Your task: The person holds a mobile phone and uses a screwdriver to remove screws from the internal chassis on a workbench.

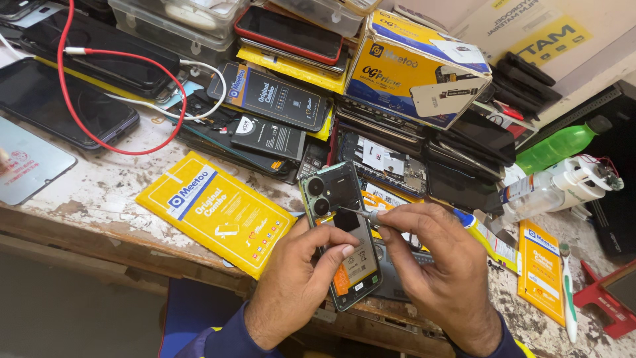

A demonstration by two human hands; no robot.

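Left hand (298,275) fingers grip the opened green-framed smartphone (341,232). Right hand (434,255) fingers pinch a slim metal screwdriver (361,212), tip on the phone just below its camera lenses.

Your left hand (298,278) and right hand (437,265) meet at the near edge of the worn wooden counter (106,192), with the opened green-framed phone (339,232) held between them and the thin metal screwdriver (361,213) lying across it from the right. Left of the phone a flat yellow packet (215,212) lies on the counter, and behind it the looping red cable (112,99) crosses dark phones. Behind the phone sits the yellow-and-blue cardboard box (414,69) atop stacked phones; right of it lies the green plastic bottle (560,146).
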